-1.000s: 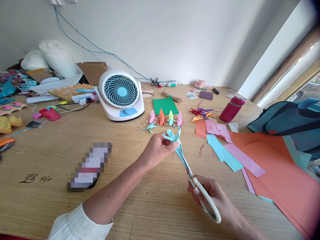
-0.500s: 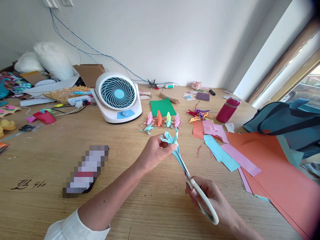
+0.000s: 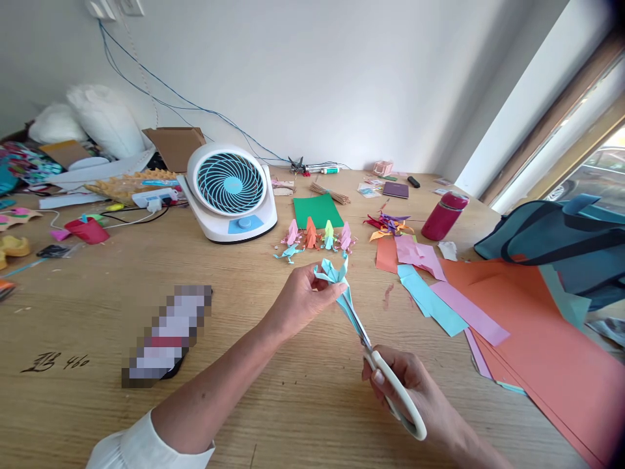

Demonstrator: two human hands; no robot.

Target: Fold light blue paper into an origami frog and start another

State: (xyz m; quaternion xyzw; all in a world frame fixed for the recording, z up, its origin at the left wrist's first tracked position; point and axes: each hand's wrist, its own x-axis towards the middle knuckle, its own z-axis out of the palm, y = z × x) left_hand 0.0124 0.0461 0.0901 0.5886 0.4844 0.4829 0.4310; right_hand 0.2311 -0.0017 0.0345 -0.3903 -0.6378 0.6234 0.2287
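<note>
Presently, the fingers of the left hand (image 3: 312,296) are pinched together, thumb against forefinger, on a light-blue folded paper piece (image 3: 332,272). The piece is held above the table (image 3: 263,417), near its middle, with pointed folds standing up past the fingertips and a narrow part hanging toward the right hand (image 3: 415,378). The right hand's fingers are curled about the handles of white-handled scissors (image 3: 403,394); the blades lie close together along the narrow part. Whether they bite into the paper cannot be determined.

Just beyond the left hand, four folded paper figures stand in a row: pink (image 3: 293,232), orange (image 3: 311,233), green-and-blue (image 3: 329,233) and a second pink (image 3: 346,236). A light-blue figure (image 3: 290,252) sits in front of them, and a green sheet (image 3: 319,212) lies behind.

To the right lie blue strips (image 3: 432,301), a pink strip (image 3: 471,314) and large orange sheets (image 3: 541,352), with a magenta bottle (image 3: 445,216) beyond the strips.

Writing: black handwriting (image 3: 56,361) on the tabletop at left ends in "460"; the characters before it are uncertain. The phone (image 3: 168,335) near it has a pixelated screen, unreadable. The mark on the hub of the white fan (image 3: 232,185) is too small to read.
</note>
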